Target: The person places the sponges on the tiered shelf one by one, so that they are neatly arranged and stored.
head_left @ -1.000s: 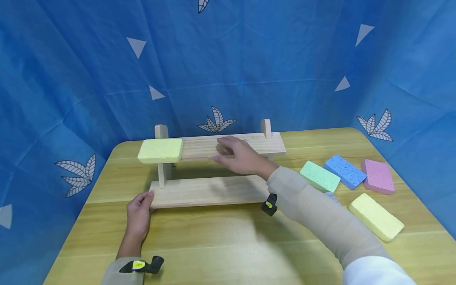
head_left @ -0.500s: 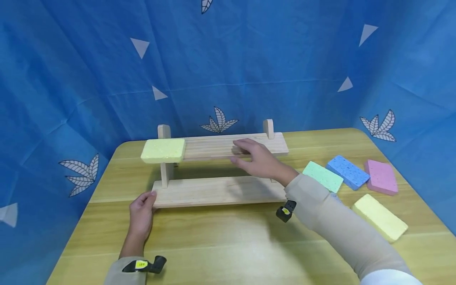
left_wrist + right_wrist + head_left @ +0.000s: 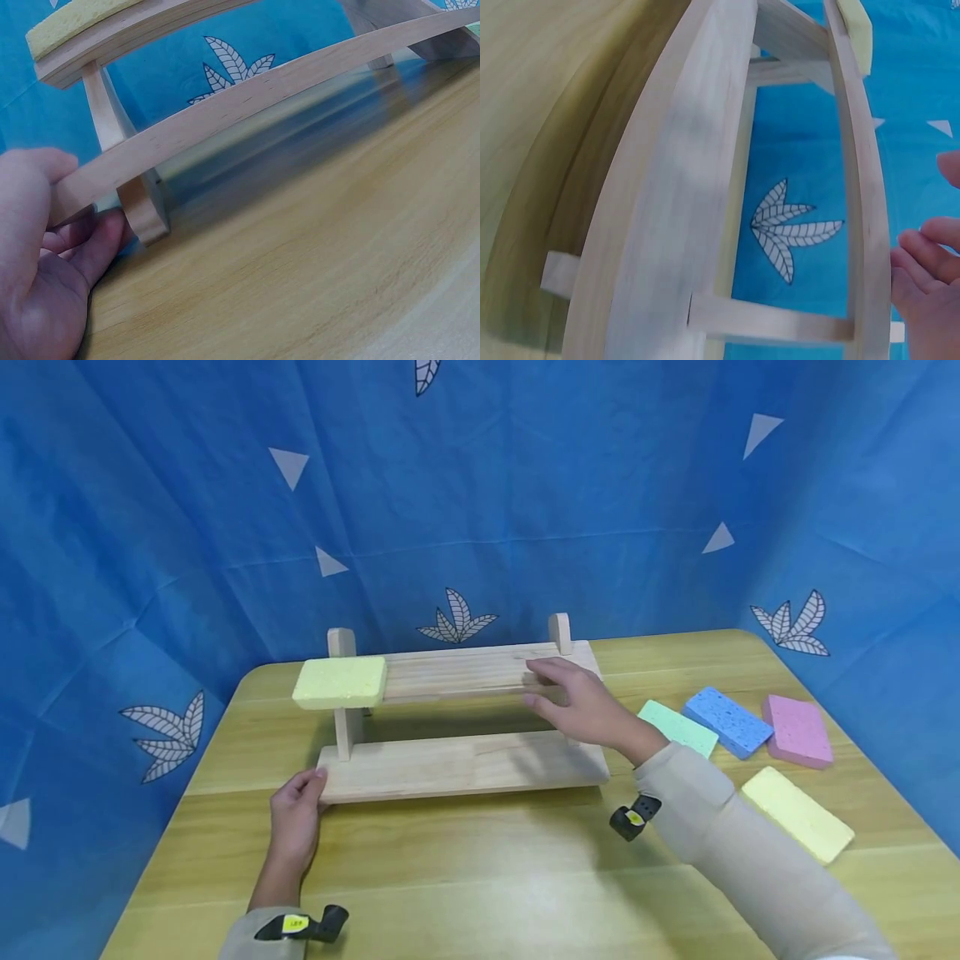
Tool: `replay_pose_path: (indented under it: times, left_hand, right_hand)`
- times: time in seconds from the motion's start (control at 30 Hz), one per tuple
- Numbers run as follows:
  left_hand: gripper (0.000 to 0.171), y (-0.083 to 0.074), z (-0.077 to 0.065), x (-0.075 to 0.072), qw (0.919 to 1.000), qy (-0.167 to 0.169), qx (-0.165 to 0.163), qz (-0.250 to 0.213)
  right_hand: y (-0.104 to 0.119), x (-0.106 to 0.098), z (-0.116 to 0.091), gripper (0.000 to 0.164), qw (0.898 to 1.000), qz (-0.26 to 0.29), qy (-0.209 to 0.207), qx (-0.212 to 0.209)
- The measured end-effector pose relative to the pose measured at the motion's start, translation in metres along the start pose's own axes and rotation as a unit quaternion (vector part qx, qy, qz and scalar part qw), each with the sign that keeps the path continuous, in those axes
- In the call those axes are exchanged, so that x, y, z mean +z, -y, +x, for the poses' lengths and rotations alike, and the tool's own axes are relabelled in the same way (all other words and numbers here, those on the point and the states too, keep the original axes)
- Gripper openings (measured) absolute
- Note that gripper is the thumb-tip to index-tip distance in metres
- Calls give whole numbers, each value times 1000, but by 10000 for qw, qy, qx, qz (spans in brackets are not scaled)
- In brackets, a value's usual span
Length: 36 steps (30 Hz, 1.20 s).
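Observation:
A two-tier wooden shelf stands on the table. On the left end of its upper board lies a pale yellow sponge. My left hand grips the left end of the lower board; in the left wrist view the thumb is above the board and fingers curl beneath it. At the right end of the upper tier is my right hand, fingers loosely bent and nothing held. In the right wrist view its fingers lie close by the upper board; whether they touch it I cannot tell.
Right of the shelf lie a green sponge, a blue sponge, a pink sponge and another yellow sponge. My right forearm reaches across in front of them. A blue patterned curtain hangs behind the table.
My right hand has moved rightward along the upper board, from its middle to its right end. The left hand keeps its grip, and the yellow sponge stays on the upper tier.

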<state>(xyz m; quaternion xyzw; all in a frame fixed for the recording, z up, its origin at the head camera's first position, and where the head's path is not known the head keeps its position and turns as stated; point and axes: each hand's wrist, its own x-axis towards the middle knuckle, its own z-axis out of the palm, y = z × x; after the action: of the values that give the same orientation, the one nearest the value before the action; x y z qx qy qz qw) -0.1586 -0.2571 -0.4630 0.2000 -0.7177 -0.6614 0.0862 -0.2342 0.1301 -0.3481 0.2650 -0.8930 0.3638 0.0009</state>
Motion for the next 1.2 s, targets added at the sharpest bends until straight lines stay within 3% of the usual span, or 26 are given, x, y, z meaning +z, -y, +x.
replay_pose_path:
  times: [0.67, 0.93, 1.2]
  left_hand:
    - [39, 1, 0, -2, 9999, 82, -14, 56]
    - [40, 0, -1, -2, 9999, 48, 10, 143]
    - [43, 1, 0, -3, 9996, 79, -27, 276]
  right_hand:
    - [-30, -30, -54, 55, 9969, -134, -413, 660]
    - [-43, -44, -84, 55, 9938, -114, -686, 872]
    - [-64, -60, -123, 57, 9864, -210, -922, 1345]
